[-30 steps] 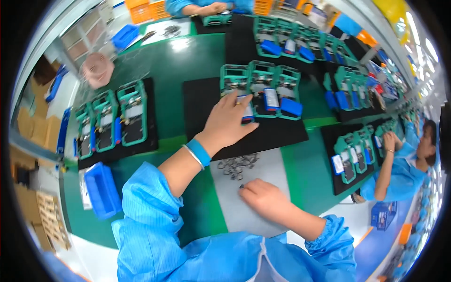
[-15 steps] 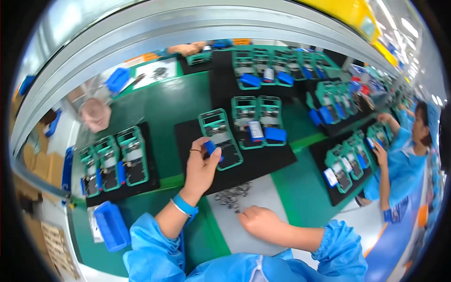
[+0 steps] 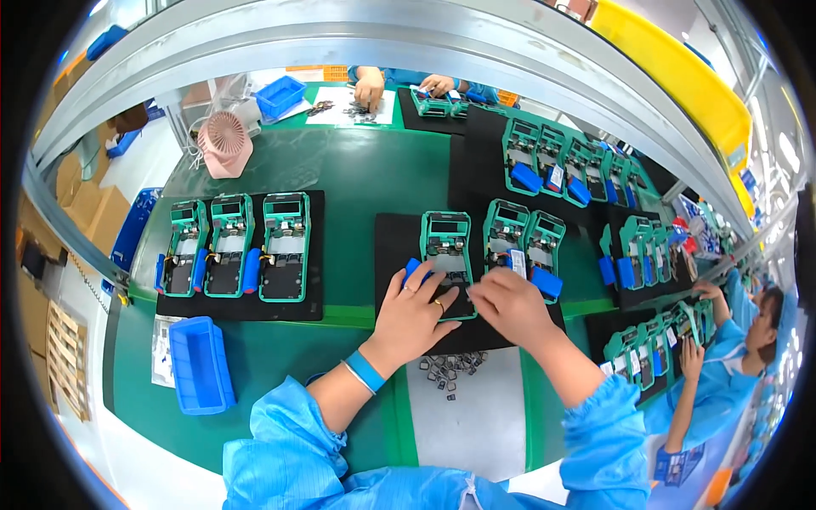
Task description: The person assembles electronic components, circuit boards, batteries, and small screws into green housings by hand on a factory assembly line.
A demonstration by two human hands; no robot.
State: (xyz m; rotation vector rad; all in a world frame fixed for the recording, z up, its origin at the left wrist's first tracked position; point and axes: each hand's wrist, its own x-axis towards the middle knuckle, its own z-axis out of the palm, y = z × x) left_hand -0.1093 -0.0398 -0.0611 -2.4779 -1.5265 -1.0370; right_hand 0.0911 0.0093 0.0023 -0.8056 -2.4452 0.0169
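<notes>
A green device housing [image 3: 446, 234] with open inner parts lies on a black mat before me. My left hand [image 3: 415, 314] is at its lower left, thumb and forefinger closed around the lower edge, other fingers spread. A blue battery pack [image 3: 414, 269] sticks out at the housing's left side, beside those fingers and partly hidden by them. My right hand [image 3: 512, 308] is over the housing's right edge, fingertips pinched together; whatever is between them is too small to make out. Small dark frame-shaped pieces [image 3: 449, 367] are heaped on a pale sheet [image 3: 467, 425] nearer to me.
Two similar housings [image 3: 507, 223] stand close on the right, three more [image 3: 285, 246] on a left mat. A blue bin [image 3: 201, 370] is at the left, a pink fan [image 3: 224, 146] farther back. Co-workers' hands [image 3: 369, 87] work across the table, and another person [image 3: 748, 340] sits at the right.
My right hand has gone from the heap of small pieces up to the housing. My left hand has shifted lower on the housing, and the battery pack now shows at its left side. The view has turned.
</notes>
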